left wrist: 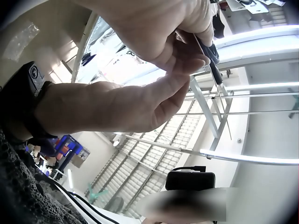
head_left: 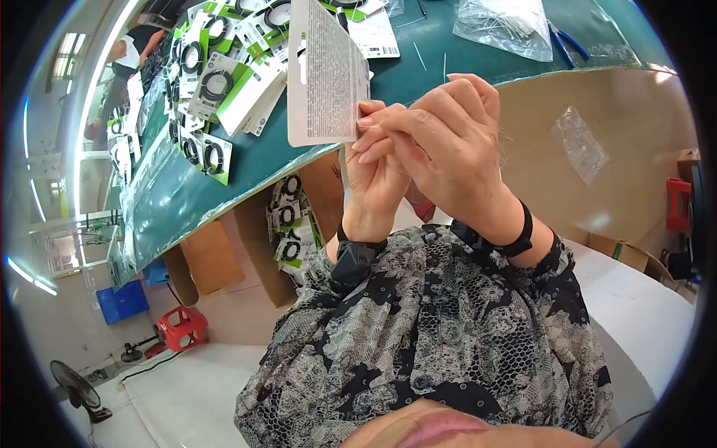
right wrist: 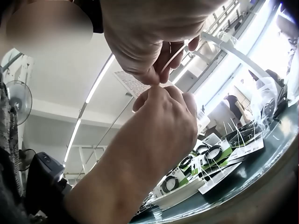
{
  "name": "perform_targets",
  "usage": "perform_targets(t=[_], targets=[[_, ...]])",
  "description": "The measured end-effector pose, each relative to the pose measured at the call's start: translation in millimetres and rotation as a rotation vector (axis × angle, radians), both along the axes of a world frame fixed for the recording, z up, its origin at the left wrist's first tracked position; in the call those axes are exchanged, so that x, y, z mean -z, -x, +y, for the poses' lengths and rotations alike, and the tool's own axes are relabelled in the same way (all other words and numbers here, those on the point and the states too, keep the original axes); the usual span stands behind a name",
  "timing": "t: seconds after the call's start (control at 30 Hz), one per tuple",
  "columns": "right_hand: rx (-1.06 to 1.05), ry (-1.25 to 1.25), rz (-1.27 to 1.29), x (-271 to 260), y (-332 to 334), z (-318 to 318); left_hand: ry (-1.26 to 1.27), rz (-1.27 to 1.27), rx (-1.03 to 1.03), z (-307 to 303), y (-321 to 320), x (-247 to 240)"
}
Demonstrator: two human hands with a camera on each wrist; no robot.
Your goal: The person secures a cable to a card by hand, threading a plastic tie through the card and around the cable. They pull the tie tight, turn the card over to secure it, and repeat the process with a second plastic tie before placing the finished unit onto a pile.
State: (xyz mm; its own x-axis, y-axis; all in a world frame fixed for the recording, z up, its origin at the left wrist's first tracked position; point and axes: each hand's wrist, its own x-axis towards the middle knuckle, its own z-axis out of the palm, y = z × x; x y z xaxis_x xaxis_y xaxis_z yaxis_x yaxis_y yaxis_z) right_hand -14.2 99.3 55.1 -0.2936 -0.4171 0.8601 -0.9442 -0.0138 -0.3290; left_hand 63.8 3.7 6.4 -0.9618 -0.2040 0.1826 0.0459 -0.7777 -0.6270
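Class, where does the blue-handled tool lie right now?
The blue-handled tool lies upper right in the head view, on the green table near its edge, just right of the clear plastic bag.

Before me, over the near edge of the worktop, the card stands in the fingers of my left hand; just beside, to the right, my right hand has a thin strip between its fingers. Packaged cables lie heaped on the worktop, left of the card and behind it. Farther right lie loose strips, then a filled bag, then pliers. Below the worktop, further packages lie in a box; to my right, a second bag; to my left, a stool.
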Motion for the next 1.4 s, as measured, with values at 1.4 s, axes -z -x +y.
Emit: perform_targets(t=[1.4], targets=[[-0.037, 0.032, -0.078, 5.5, -4.4, -6.0, 0.037, 0.098, -0.002, 3.0, -2.0, 5.5]])
